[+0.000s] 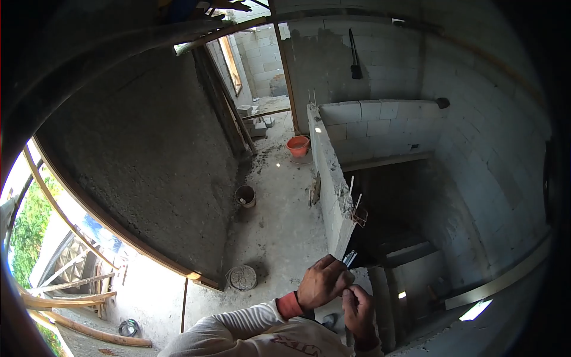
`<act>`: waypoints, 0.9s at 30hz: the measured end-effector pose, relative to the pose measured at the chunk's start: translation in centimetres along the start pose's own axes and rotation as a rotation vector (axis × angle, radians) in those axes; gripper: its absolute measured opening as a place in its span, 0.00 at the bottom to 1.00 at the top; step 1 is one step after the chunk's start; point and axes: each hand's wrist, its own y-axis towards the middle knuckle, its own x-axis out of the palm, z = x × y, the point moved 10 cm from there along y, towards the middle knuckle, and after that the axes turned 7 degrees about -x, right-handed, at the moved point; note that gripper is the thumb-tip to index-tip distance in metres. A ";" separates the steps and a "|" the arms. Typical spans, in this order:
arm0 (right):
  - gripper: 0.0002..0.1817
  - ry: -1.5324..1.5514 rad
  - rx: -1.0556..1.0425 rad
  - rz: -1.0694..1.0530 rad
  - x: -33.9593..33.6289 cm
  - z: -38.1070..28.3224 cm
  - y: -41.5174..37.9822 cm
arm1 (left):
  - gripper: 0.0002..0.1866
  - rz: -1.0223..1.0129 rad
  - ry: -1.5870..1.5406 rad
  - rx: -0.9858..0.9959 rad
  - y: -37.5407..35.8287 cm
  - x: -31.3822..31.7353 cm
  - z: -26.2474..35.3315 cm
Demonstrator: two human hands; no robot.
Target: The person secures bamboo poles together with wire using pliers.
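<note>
1. Far to the left of the block wall (328, 172), an arched opening shows greenery and rough timber props; a dark round container (128, 327) lies on the ground out there, too small to identify.

2. Nearer the block wall, still on its left side, a rendered grey wall (148, 154) runs back along a dusty concrete floor (279, 214). On that floor stand a cement-filled bucket (242, 277) closest to the viewer, a dark bucket (245, 195) further back, and an orange bucket (298, 145) just beside the wall's far end.

3. At the near end of the block wall, the left hand (321, 282) is closed in a loose fist over a small bundle of thin metal pieces (350, 257), whose light tips stick out above the fingers. These could be nails or wire ends; I cannot tell which.

4. Just to its right, the right hand (357, 309) is pinched shut on one thin piece, touching or nearly touching the left hand.

5. As a judgement: blocks are laid and bent tie wires (358, 214) stick out of the wall top, so the wall itself looks largely built, while the hands seem only to be sorting or readying fasteners. Nothing seems fixed at this spot yet.

6. Right of the block wall, a dark stairwell (404, 238) drops away, bounded by more pale blockwork (488, 149).

7. Writing: red marks show on the white sleeve (279, 342) below the hands, but they are not legible. No brand is readable anywhere.
</note>
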 end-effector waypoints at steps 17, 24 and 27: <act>0.09 -0.103 0.031 0.546 -0.7 16.5 -6.8 | 0.07 -0.638 -0.694 -0.038 2.0 5.1 -1.5; 0.06 -0.187 0.264 0.739 -0.4 9.5 -9.6 | 0.05 -0.627 -0.229 0.256 -0.8 11.5 -7.5; 0.06 -0.097 0.193 0.731 5.2 6.0 -10.1 | 0.05 -0.517 -0.401 0.095 0.2 13.4 -7.9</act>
